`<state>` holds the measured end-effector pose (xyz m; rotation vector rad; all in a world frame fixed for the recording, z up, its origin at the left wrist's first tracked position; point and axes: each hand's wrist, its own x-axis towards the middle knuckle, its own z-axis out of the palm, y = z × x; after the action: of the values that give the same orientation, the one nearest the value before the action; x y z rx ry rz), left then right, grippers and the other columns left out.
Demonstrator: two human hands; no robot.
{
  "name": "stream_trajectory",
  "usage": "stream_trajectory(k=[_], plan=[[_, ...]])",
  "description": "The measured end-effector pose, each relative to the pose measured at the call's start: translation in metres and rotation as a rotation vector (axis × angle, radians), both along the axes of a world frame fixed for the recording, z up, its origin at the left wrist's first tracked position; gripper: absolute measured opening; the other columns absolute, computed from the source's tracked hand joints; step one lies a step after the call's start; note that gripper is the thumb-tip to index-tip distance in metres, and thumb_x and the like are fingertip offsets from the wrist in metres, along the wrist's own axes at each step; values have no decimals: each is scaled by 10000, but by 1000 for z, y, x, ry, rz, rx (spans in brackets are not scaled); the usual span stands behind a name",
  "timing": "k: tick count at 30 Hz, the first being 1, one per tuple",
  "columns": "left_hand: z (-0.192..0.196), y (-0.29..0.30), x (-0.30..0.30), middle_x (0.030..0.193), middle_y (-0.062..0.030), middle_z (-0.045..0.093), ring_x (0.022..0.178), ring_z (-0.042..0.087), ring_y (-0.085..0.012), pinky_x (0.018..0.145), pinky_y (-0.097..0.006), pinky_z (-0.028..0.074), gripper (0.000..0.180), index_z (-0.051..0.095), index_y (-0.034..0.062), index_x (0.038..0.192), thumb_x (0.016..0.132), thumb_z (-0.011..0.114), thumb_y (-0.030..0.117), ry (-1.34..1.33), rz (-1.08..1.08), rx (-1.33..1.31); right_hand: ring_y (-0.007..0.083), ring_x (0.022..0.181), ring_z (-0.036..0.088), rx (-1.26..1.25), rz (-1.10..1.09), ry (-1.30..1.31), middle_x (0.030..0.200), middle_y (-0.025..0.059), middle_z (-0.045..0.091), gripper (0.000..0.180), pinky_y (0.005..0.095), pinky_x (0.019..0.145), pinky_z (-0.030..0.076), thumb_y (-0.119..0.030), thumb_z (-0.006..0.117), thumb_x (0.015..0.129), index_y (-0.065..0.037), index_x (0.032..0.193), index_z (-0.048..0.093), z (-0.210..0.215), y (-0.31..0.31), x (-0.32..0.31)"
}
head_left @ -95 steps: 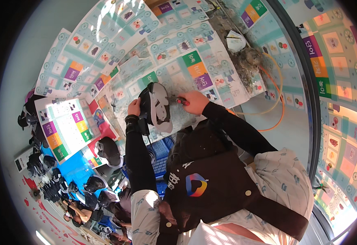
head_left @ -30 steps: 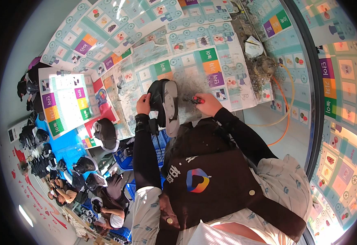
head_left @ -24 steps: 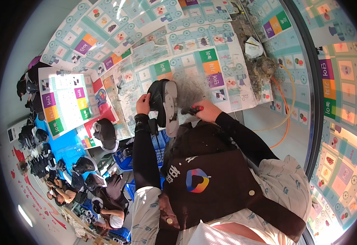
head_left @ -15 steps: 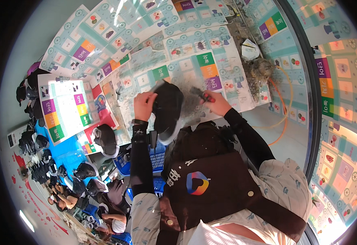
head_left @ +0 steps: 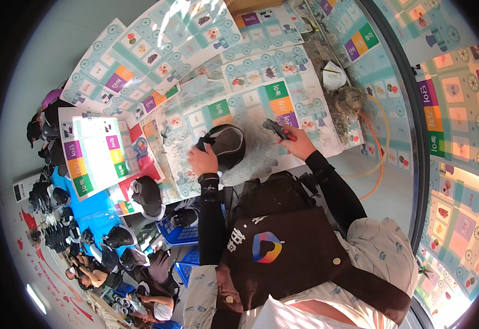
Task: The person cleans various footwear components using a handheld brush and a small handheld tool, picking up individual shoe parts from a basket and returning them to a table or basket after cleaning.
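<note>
In my left hand (head_left: 203, 160) is a black cap (head_left: 229, 146), turned so its hollow inside with a pale inner band shows. My fingers grip its left edge, slightly blurred. To the right, my right hand (head_left: 299, 143) closes around a small black hand tool with a red handle (head_left: 281, 130). The tool's dark end points left toward the cap, with a gap between them. Its exact kind cannot be made out. Grey dust and lint (head_left: 257, 143) lie on the printed sheets (head_left: 250, 104) beneath both hands.
At the table's left edge rests another dark cap (head_left: 147, 196). Blue baskets (head_left: 180, 234) stand below, one with caps in it. An orange hose (head_left: 381, 172) hangs at the right beside a lint-covered lump (head_left: 348, 102). More caps and people sit at lower left.
The cap has been turned over from its outer side to its hollow side, and my left hand has moved lower. My right hand has shifted slightly right with the tool.
</note>
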<state>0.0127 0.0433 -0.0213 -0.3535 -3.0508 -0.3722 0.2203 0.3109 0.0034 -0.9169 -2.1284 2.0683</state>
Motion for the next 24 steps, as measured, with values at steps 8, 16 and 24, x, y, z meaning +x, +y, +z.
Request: stream_trajectory(k=[8,16,24], plan=[[90,-6,-37,1032,-182,602,908,646,-416,739,-512,534,278,649,86,1147,870,621,85,61,-331,-34,97,736,628,-159,-74,26,901,15,697,455,272,556,503,-112,686,854,-61,1302,623,0,18,15],[12,96,-58,943,-184,661,928,659,-387,808,-482,544,178,732,75,964,864,709,220,-244,-717,-93,280,780,666,19,173,-5,903,127,702,357,377,646,529,-88,644,806,-35,1159,636,34,-1,-6],[12,115,-58,976,-191,688,935,664,-383,832,-485,531,256,766,100,1031,885,703,300,-342,-758,-45,455,881,633,384,297,-53,850,242,661,252,535,756,485,-144,563,786,-63,1003,663,11,-18,-15]])
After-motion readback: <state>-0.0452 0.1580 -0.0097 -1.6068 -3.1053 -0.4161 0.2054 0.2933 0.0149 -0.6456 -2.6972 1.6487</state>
